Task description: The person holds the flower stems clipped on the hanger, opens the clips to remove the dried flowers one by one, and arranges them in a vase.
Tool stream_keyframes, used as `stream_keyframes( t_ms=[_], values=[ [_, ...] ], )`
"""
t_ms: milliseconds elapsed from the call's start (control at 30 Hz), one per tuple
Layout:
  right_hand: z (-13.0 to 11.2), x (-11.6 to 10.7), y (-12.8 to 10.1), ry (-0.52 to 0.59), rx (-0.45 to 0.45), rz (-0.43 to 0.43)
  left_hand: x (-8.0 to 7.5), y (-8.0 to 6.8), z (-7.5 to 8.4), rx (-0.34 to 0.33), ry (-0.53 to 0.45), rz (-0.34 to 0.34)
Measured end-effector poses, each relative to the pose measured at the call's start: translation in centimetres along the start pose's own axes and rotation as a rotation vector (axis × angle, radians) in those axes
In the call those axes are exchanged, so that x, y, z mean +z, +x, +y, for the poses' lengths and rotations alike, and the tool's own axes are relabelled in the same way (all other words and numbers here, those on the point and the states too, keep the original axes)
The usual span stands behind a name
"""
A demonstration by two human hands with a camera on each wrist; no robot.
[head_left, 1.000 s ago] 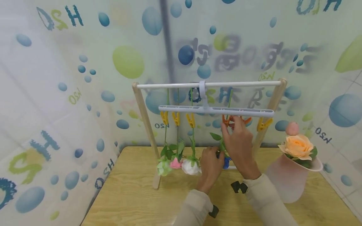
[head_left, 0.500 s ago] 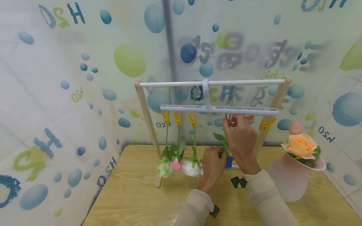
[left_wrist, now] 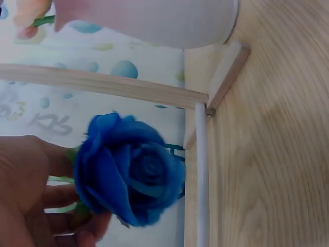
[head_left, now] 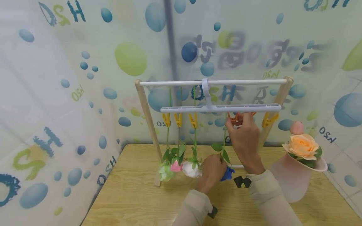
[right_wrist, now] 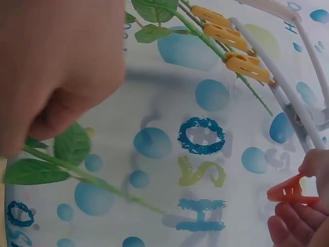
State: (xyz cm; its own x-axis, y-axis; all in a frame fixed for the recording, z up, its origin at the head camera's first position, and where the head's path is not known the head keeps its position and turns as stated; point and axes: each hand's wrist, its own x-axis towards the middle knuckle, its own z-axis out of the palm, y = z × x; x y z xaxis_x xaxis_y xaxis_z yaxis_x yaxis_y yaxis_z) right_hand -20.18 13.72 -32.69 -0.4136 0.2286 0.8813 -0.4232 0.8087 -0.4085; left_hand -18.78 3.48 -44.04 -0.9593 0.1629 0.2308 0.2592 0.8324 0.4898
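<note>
My left hand (head_left: 213,171) grips the green stem of a blue artificial rose (left_wrist: 131,170) just behind its bloom, which hangs head down. The rose's leafy stem (right_wrist: 97,180) rises to a free end, apart from the orange clothespin (right_wrist: 293,191) in the right wrist view. My right hand (head_left: 244,135) pinches that clothespin under the pale grey hanger bar (head_left: 240,108). Yellow clothespins (head_left: 193,120) on the bar's left half hold a pale green flower (head_left: 166,172), a pink flower (head_left: 176,166) and a white flower (head_left: 191,169), all upside down.
The hanger hooks over the white rail of a wooden-legged rack (head_left: 147,119) on the wooden table (head_left: 135,201). Another yellow clothespin (head_left: 270,120) is at the bar's right end. At right stands a pink-white vase (head_left: 294,180) with a peach rose (head_left: 302,146).
My left hand has lowered the blue rose, and its stem end has dropped from above the hanger bar to about bar level. My right hand stays at the orange clothespin.
</note>
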Motion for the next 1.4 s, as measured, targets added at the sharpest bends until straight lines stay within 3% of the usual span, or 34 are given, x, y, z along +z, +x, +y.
stream_keyframes(
  t_ms=[200,467,600,733,900,1000,1233,1300,1400],
  values=[
    [0.3,0.0,0.0,-0.005,-0.002,-0.005,0.6,-0.7,0.2,-0.012,0.226,-0.054],
    [0.3,0.0,-0.2,-0.011,0.015,-0.033,0.4,-1.5,0.6,-0.041,0.285,-0.132],
    [0.6,-0.1,-0.4,-0.02,-0.01,-0.055,0.2,-1.8,0.9,-0.078,0.359,-0.212],
    [1.3,-0.4,-0.9,-0.047,-0.044,-0.071,0.0,-1.9,1.1,-0.124,0.357,-0.276],
    [2.3,-1.1,-2.2,-0.074,-0.107,-0.133,-0.4,-2.0,1.1,-0.122,0.341,-0.297],
    [3.0,-1.5,-3.2,-0.093,-0.175,-0.254,-1.0,-2.2,1.3,-0.105,0.351,-0.306],
    [5.2,-2.1,-6.4,-0.099,-0.212,-0.836,-3.1,-2.5,1.8,-0.086,0.373,-0.341],
    [5.9,-1.8,-7.3,-0.083,-0.239,-0.923,-3.7,-2.6,1.9,-0.073,0.341,-0.344],
    [6.8,-1.5,-8.5,-0.058,-0.26,-0.978,-4.5,-2.9,1.9,-0.038,0.295,-0.351]
  ],
)
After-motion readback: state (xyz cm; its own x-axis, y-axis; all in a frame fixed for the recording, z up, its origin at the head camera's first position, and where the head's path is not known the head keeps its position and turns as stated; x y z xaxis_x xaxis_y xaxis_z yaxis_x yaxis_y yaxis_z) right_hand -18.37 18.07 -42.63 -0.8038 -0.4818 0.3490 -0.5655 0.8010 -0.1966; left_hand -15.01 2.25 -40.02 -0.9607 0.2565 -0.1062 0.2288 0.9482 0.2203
